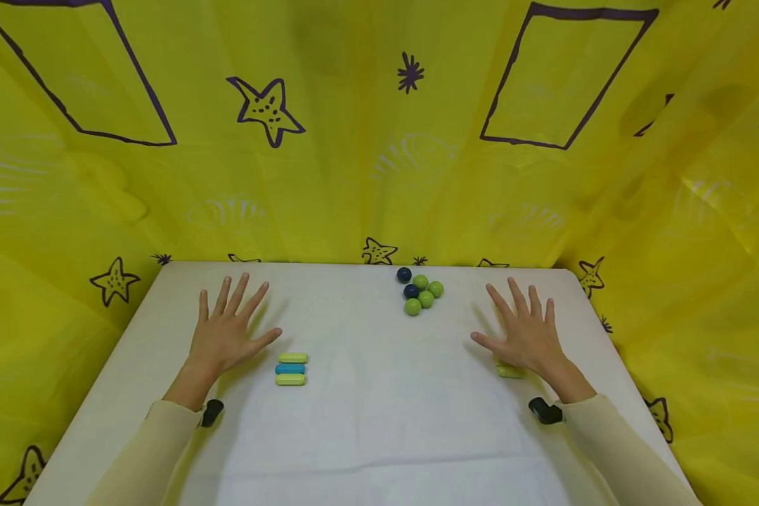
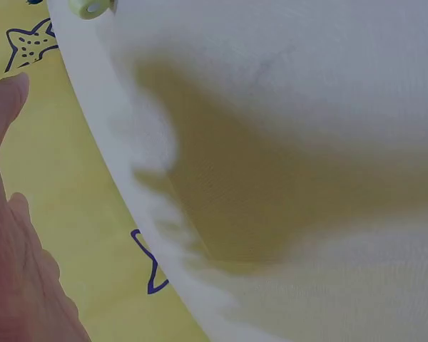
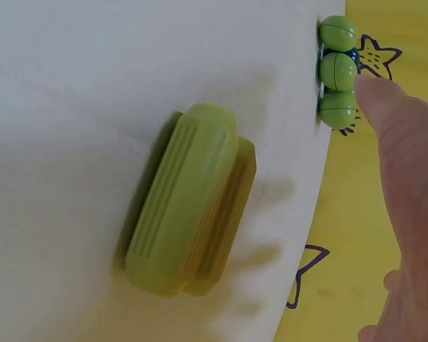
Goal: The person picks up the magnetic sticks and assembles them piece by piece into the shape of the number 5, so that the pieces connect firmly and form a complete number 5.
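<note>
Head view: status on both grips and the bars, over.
Left grip spread, empty, near three bars. Right grip spread, empty, partly hiding two green bars. Six balls between grips, touching neither.

Left fingers (image 2: 6,107) cropped, green bars (image 1: 511,372) part-hidden, shadow (image 2: 250,192) — perhaps theirs — blurred
</note>
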Demonstrator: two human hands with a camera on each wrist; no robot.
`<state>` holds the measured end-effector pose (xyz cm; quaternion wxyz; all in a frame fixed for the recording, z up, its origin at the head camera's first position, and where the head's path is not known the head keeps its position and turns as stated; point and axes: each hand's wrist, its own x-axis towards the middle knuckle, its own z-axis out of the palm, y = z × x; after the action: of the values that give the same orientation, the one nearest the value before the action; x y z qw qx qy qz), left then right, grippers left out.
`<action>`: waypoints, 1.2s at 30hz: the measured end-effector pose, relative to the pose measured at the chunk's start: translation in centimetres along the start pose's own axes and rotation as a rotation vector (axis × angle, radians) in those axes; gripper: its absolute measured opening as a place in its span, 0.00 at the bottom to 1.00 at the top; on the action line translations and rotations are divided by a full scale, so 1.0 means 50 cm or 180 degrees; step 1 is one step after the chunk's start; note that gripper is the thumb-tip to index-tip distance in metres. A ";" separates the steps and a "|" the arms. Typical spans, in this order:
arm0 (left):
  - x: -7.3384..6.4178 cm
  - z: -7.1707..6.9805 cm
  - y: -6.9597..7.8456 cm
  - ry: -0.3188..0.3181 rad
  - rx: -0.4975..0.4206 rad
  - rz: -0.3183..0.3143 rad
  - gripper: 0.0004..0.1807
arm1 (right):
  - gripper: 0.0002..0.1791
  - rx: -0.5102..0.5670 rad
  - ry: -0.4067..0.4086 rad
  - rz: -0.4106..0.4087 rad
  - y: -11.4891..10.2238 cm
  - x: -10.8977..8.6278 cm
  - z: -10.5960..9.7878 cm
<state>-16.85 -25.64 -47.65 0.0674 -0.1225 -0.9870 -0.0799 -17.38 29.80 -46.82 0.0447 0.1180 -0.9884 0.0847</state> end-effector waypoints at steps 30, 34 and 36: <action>-0.002 -0.001 0.026 -0.0354 -0.1494 0.0436 0.33 | 0.43 0.1975 -0.0315 -0.0318 -0.111 0.094 0.067; -0.004 0.002 0.038 -0.0433 -0.1648 0.0375 0.26 | 0.40 0.2104 -0.0370 -0.0132 -0.140 0.097 0.087; -0.004 0.004 0.042 -0.0475 -0.1698 0.0376 0.25 | 0.39 0.2166 -0.0350 -0.0061 -0.152 0.099 0.094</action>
<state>-16.13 -23.64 -47.56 -0.0356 -0.1987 -0.9244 -0.3235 -20.65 20.58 -49.69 -0.0497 0.1397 -0.9032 0.4027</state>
